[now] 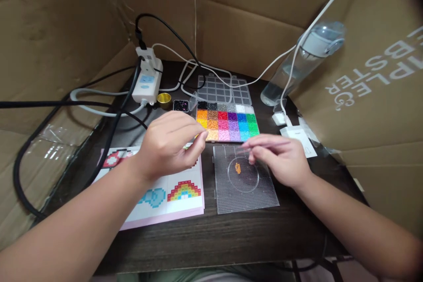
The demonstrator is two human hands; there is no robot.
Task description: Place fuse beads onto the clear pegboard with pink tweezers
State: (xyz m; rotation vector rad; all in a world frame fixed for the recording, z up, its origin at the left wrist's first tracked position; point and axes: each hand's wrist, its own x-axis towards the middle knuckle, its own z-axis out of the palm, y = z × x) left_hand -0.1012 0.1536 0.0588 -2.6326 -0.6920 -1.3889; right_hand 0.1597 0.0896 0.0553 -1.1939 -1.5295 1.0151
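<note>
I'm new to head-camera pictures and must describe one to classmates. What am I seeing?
No machine here: these are a person's bare hands, in one picture from a camera worn on the head, looking forward and down. On the dark table lie printed pattern sheets and, right of them, a clear pegboard bearing a small orange patch. Beyond is an open box of small coloured pieces. A power strip and bottle are farther back. The right hand, over the pegboard, holds a slim pinkish tool. The left hand has thumb and fingertip pinched together; whether they grip anything, I cannot tell.
</note>
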